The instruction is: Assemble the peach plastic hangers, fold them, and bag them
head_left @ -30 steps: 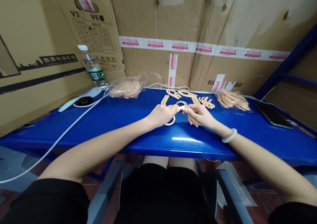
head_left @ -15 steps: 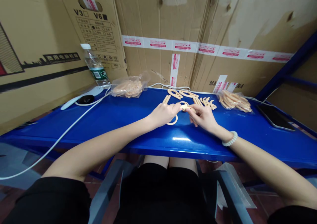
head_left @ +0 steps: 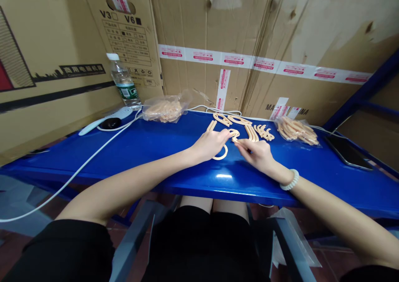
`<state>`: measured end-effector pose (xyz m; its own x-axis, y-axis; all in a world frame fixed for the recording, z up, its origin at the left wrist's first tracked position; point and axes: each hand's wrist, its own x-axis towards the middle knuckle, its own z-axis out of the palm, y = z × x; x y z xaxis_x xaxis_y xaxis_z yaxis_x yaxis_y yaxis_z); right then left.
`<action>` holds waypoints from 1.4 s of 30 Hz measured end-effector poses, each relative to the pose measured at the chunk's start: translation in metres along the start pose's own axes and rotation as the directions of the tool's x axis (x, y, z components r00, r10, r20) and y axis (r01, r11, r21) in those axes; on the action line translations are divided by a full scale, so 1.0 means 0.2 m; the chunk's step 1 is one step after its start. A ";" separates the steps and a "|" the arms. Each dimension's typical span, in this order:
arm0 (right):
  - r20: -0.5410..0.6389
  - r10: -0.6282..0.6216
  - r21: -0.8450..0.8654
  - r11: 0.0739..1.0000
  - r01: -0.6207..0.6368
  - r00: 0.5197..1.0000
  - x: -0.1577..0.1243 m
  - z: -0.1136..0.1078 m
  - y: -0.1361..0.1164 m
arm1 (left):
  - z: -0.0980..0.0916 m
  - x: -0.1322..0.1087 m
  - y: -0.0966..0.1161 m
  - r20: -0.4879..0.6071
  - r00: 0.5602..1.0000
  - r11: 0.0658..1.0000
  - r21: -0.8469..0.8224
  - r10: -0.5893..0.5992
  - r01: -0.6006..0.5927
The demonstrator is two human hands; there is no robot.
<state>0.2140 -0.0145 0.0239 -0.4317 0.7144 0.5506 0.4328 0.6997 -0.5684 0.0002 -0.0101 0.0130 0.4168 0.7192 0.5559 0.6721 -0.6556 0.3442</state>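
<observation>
My left hand (head_left: 209,144) is closed with its fingertips on a curved pale wooden piece (head_left: 235,133). From the other side, my right hand (head_left: 258,154) pinches the lower end of the curved piece; whether a second small part is in that pinch I cannot tell. A wooden ring (head_left: 225,152) lies on the blue table (head_left: 187,178) beside my left hand, partly hidden by it. Behind the hands lie straight strips (head_left: 211,126), looped pieces (head_left: 239,119), curved strips (head_left: 252,134) and several small hooked pieces (head_left: 264,132).
Clear bags of wooden pieces stand at the back left (head_left: 163,109) and right (head_left: 297,131). A water bottle (head_left: 125,86), a light blue handled object (head_left: 104,122), a black mouse-like object (head_left: 111,123) and a white cable (head_left: 93,153) are left. A phone (head_left: 347,151) lies right. Cardboard (head_left: 199,28) walls the back.
My right fingers have shifted lower on the held piece, and more of its curve shows between the hands. The whole view has moved slightly.
</observation>
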 end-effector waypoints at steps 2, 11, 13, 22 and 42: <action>0.020 0.021 0.040 0.999 -0.022 1.000 0.01 -0.01 0.00 | 0.00 0.00 0.00 -0.016 0.999 0.995 -0.087 -0.043 0.042; 0.121 0.122 0.262 0.953 -0.150 0.985 0.07 -0.05 0.03 | 0.01 0.05 -0.07 0.055 0.926 0.729 -0.600 -0.374 0.330; 0.049 0.120 0.273 0.953 -0.129 0.992 0.10 -0.09 0.09 | 0.02 0.06 -0.09 0.115 0.896 0.616 -0.688 -0.429 0.383; -0.285 -0.020 -0.058 0.998 0.003 0.958 0.17 -0.55 0.37 | -0.07 0.08 -0.08 0.257 0.808 0.252 -0.862 -0.531 0.440; 0.024 -0.027 -0.499 0.866 0.035 0.999 0.17 -0.50 0.54 | -0.36 0.13 -0.10 0.093 0.728 0.169 -0.945 -0.679 0.279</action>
<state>0.3261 0.0864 0.0423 -0.4619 0.6951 0.5509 0.7546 0.6343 -0.1677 -0.0466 0.0054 0.0754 -0.0961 0.9903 0.1004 -0.3483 -0.1279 0.9286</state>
